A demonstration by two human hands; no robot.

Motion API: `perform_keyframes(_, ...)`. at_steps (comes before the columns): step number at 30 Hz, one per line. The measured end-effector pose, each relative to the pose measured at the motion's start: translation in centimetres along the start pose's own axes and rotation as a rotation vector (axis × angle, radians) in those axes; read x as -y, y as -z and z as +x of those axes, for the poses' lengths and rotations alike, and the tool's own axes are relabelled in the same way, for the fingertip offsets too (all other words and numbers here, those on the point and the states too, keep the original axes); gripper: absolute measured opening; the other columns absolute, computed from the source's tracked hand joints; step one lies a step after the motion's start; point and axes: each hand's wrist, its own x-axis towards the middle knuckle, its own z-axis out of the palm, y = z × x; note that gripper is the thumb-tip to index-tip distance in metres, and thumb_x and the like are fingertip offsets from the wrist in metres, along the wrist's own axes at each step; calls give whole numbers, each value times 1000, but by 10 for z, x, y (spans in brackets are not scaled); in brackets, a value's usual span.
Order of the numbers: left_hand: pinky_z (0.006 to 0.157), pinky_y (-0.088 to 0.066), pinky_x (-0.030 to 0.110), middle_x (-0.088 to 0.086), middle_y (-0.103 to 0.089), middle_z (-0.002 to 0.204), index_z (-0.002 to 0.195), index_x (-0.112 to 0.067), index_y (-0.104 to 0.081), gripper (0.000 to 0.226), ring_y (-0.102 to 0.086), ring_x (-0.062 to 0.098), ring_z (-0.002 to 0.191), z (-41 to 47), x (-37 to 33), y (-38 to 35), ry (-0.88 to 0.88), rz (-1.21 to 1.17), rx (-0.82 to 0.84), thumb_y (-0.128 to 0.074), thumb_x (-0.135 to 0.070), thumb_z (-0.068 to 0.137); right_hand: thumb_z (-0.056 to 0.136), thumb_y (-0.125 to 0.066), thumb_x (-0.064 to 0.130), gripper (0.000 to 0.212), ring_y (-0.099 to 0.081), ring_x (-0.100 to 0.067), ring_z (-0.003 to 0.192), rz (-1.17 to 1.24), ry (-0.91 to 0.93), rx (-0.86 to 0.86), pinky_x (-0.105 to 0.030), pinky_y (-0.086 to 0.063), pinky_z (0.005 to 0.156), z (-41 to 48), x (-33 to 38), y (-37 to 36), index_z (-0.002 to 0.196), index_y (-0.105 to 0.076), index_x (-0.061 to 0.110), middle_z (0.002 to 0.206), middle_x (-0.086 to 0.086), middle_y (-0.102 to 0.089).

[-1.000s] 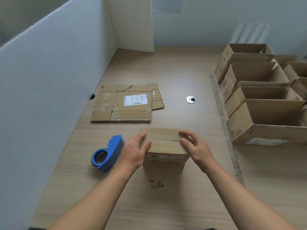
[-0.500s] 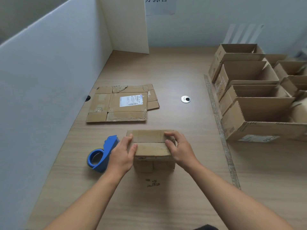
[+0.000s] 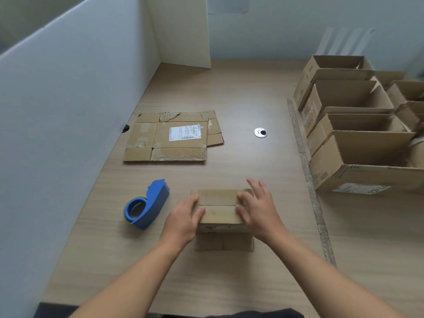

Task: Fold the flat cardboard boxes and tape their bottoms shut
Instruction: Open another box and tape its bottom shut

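Near the front edge of the wooden table (image 3: 229, 92), both bare forearms reach forward to a small cardboard box (image 3: 218, 211) that stands bottom-up between the hands. The left hand (image 3: 183, 222) lies against the box's left end, fingers close together along that edge and thumb pressing flat on the near flap. The right hand (image 3: 259, 210) rests on the right end with its fingers straight and spread, the palm holding both flaps down. Neither hand pinches anything.

The box is plain brown corrugated card, scuffed along its near top edge. Its two bottom flaps meet in a thin dark seam that runs left to right, with no tape visible on it.

A blue plastic tape dispenser (image 3: 146, 204) with a rounded body lies just left of the left hand, apart from the box. Farther back lies a flat, worn cardboard box (image 3: 146, 138) with torn edges and a white shipping label (image 3: 185, 132). A small round metal grommet (image 3: 260, 132) sits in the tabletop. Along the right stands a row of open folded boxes (image 3: 358, 143), and a long rough strip (image 3: 307, 171) runs beside them. White partition boards (image 3: 68, 111) wall off the left side and rear corner.
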Motion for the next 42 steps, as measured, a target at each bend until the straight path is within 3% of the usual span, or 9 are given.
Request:
perform_keyframes(3,99,-39,30,0,-59,132,139,-21,-54,45,-53,19,123,1,6,5,-4,47,-9,-54,-42,99,94,-36,60,53,-37,-39,142,-249,236,145,-61,-28,109,1,17,-6,127,-63,30,153,-8,-44)
perform_keyframes(6,99,-38,31,-1,-55,134,141,-23,-52,47,-49,20,123,3,10,13,-38,118,-2,-52,-44,99,98,-12,69,67,-46,-33,137,-317,235,253,-62,-26,106,-2,22,-22,137,-55,35,149,-3,-50)
perform_keyframes(10,111,-33,35,-3,-48,144,143,-24,-50,53,-40,19,132,6,22,31,-110,149,39,-46,-52,98,94,-30,66,54,-48,-30,133,-319,216,238,-66,-38,100,-1,21,-22,129,-59,37,141,-2,-56)
perform_keyframes(15,98,-40,42,3,-55,131,148,-28,-41,61,-48,28,116,14,56,60,47,324,-184,-38,-53,92,87,-40,56,53,-50,-31,134,-368,240,174,-59,-22,114,-3,32,-26,127,-63,29,141,-7,-56)
perform_keyframes(20,99,-40,39,8,-47,133,157,-40,0,70,-45,27,119,18,80,62,266,531,63,-41,-49,100,91,-41,48,55,-44,-34,139,-281,242,154,-46,-15,114,-11,30,-34,134,-61,20,150,-14,-47)
perform_keyframes(28,83,-47,40,9,-55,117,156,-38,9,69,-50,25,85,30,86,44,272,516,45,-37,-44,105,93,-34,61,58,-15,-11,150,-54,154,191,-29,1,122,-8,27,-28,149,-25,47,159,11,-24)
perform_keyframes(36,78,-45,40,9,-59,110,156,-34,2,68,-53,27,89,45,87,51,245,431,73,-41,-34,104,91,-34,61,58,-26,-15,145,-69,87,123,-37,-14,120,-7,34,-30,142,-51,39,155,5,-40)
perform_keyframes(39,84,-49,42,9,-59,118,155,-40,0,68,-58,34,102,43,82,73,165,395,88,-43,-35,102,86,-35,59,52,-37,-19,133,-91,53,91,-38,-29,105,-2,40,-31,124,-63,37,143,7,-48)
perform_keyframes(42,76,-50,42,2,-61,118,153,-45,-8,68,-59,34,93,25,71,99,-57,358,84,-49,-32,100,83,-33,59,48,-44,-20,119,-49,-7,70,-31,-26,91,8,46,-31,108,-68,39,129,10,-54)
